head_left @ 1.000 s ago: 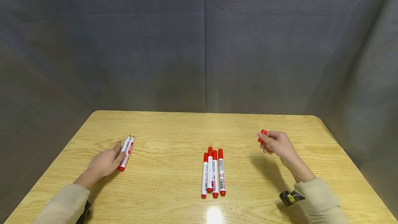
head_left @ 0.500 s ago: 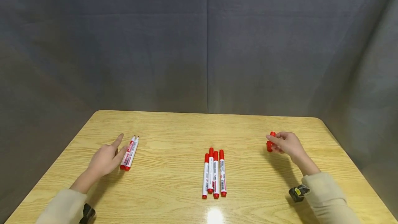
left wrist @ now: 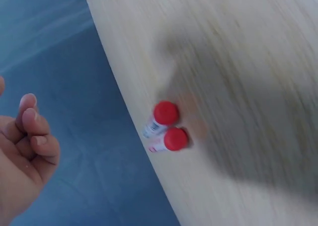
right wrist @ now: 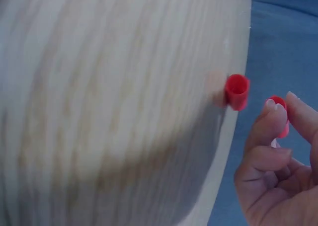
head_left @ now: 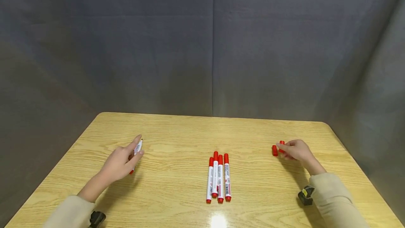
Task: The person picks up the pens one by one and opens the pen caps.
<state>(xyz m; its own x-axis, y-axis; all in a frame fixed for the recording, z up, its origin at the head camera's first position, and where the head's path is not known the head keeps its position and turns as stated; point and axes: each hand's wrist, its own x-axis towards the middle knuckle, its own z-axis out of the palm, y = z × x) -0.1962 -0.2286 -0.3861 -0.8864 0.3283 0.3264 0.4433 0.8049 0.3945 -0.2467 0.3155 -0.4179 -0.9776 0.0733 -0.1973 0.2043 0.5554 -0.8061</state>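
My left hand [head_left: 118, 161] hovers over an uncapped red-and-white marker [head_left: 138, 146] at the table's left, index finger and thumb on either side of it in the head view. In the left wrist view, two markers lie side by side, their red ends [left wrist: 166, 113] toward the camera, apart from the loosely bent fingers [left wrist: 42, 144]. On the right side, my right hand [head_left: 297, 150] pinches a red marker cap [head_left: 281, 143] between thumb and fingers. Just left of it stands a second red cap [head_left: 274, 150], its open end showing as a hollow ring in the right wrist view.
Several capped red-and-white markers [head_left: 215, 177] lie close together, roughly parallel, at the middle front of the wooden table [head_left: 177, 133]. A grey curtain [head_left: 158, 62] rises behind the table's far edge.
The right hand has lowered toward the table with a cap, and another cap now stands there on its own. The left hand has let go of the two markers and shifted right over them.
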